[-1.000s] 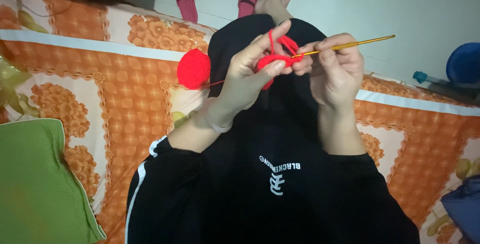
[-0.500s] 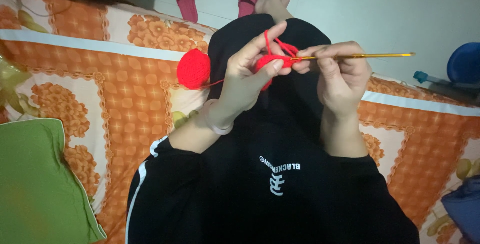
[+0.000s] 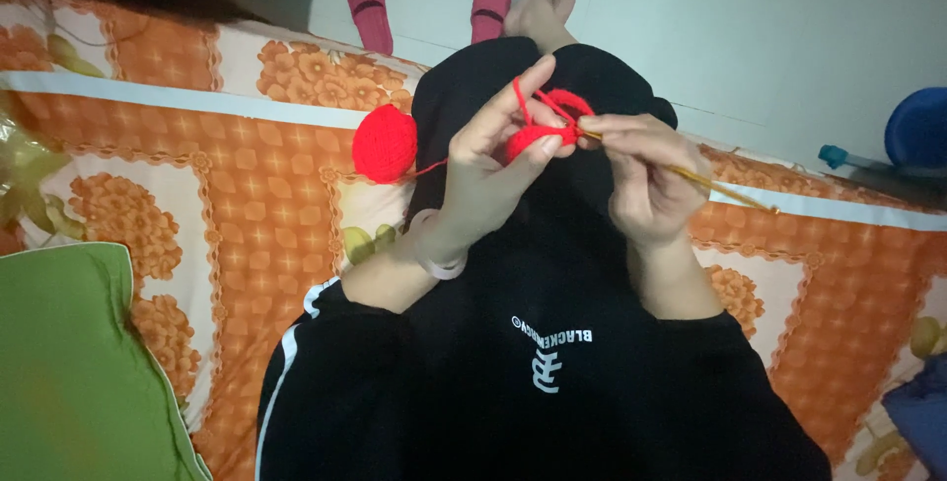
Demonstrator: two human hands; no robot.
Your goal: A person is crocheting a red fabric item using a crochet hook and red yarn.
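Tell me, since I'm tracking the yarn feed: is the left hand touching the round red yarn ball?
Apart. The head view shows orange bedsheet between the left hand and the round red yarn ball.

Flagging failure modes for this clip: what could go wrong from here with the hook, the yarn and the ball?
1. The red yarn ball sits loose on the orange bedspread near its edge; a tug on the strand might roll it off.
2. The crochet hook is pinched by the right hand near its tip, so it could slip out of the small red crochet piece held by the left hand.
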